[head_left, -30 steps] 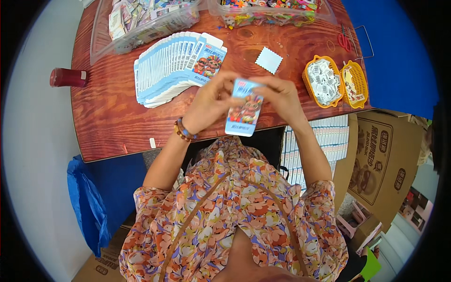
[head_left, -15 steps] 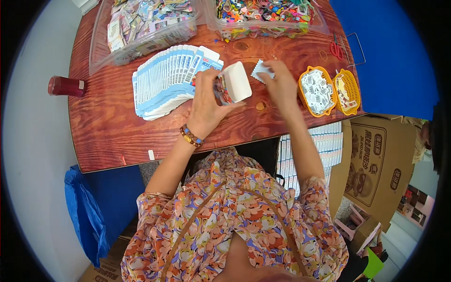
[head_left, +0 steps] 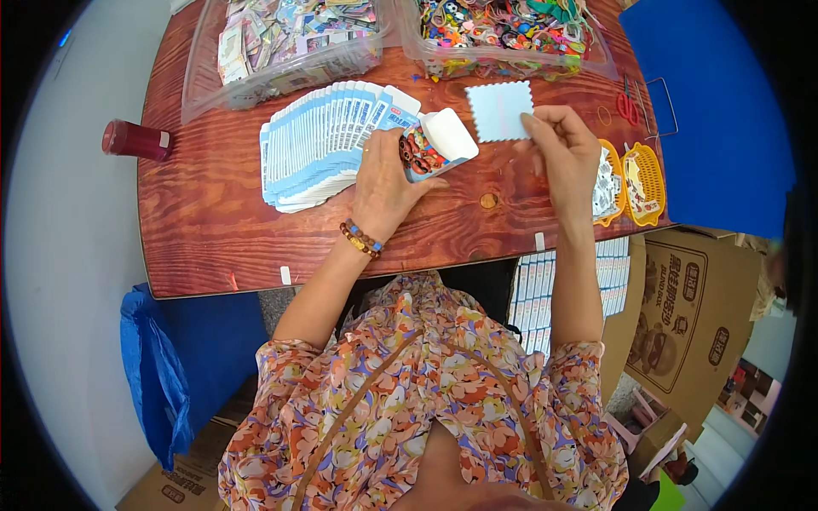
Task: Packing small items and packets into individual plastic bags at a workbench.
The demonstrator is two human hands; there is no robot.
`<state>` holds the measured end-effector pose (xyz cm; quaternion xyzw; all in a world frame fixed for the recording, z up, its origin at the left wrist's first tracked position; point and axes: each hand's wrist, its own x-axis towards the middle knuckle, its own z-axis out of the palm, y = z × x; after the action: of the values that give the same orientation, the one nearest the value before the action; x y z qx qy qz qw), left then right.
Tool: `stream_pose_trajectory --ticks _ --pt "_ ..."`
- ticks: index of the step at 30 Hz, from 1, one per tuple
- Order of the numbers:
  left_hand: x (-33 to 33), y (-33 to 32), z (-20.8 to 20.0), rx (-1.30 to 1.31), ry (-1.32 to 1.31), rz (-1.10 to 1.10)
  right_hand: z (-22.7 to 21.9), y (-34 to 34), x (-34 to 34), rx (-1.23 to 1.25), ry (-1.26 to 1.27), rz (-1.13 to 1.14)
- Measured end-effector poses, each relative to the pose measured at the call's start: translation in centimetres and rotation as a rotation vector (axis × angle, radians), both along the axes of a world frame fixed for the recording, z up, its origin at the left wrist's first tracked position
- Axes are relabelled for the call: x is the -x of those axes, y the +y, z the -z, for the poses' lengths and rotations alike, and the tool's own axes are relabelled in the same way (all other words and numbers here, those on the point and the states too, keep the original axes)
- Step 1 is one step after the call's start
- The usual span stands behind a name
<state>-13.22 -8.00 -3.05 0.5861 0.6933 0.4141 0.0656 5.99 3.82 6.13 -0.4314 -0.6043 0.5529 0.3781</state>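
Note:
My left hand (head_left: 383, 179) grips a small printed carton (head_left: 423, 155), its white flap standing open at the upper right. My right hand (head_left: 564, 153) pinches a pale blue square sachet (head_left: 500, 111) with zigzag edges by its right side. The sachet hangs over the table to the right of the carton, apart from it. Just left of my left hand, a fanned stack of flat blue-and-white cartons (head_left: 315, 149) lies on the wooden table (head_left: 213, 243). Behind my right hand, a yellow basket (head_left: 607, 183) of small white packets is partly hidden.
A second yellow basket (head_left: 645, 183) holds flat pieces. Along the back stand a clear bin of packets (head_left: 281, 77) and a clear bin of colourful trinkets (head_left: 511, 64). Red scissors (head_left: 628, 106) lie far right; a dark red jar (head_left: 136, 140) stands left. Packed cartons (head_left: 532, 298) sit below the table edge.
My right hand has lifted the sachet off the table and moved right with it, turning it flat toward view. My left hand still holds the carton, now tilted more to show its printed side.

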Motion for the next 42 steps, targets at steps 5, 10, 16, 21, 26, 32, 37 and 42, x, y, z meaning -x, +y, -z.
stream_pose_trajectory --ticks 5,10,16,21,26,32,37,42 --pt "-1.2 1.1 -0.6 -0.050 -0.053 -0.019 2.7 -2.0 1.2 -0.288 -0.033 -0.025" --pt "-0.8 0.9 -0.7 -0.029 -0.028 -0.001 1.2 -1.3 0.8 -0.265 -0.323 -0.183" --pt "0.3 1.1 -1.3 -0.031 0.076 0.069 0.6 0.0 1.5 -0.300 -0.500 -0.272" --pt "1.3 1.1 -1.5 -0.021 0.105 0.085 0.3 0.0 2.9 -0.543 -0.642 -0.250" --pt "1.2 1.8 -1.6 -0.051 0.058 0.061 1.2 1.0 3.2 -0.445 -0.444 -0.227" --pt "1.7 2.2 -1.6 -0.027 0.007 0.062 1.9 4.1 3.3 -0.307 -0.287 -0.220" --pt "1.5 3.1 -2.9 0.015 -0.068 0.130 -0.4 14.2 5.9 -0.768 -0.750 -0.185" --pt "1.7 4.2 -2.8 0.011 -0.073 0.111 1.8 20.5 10.3 -0.721 -1.212 -0.425"
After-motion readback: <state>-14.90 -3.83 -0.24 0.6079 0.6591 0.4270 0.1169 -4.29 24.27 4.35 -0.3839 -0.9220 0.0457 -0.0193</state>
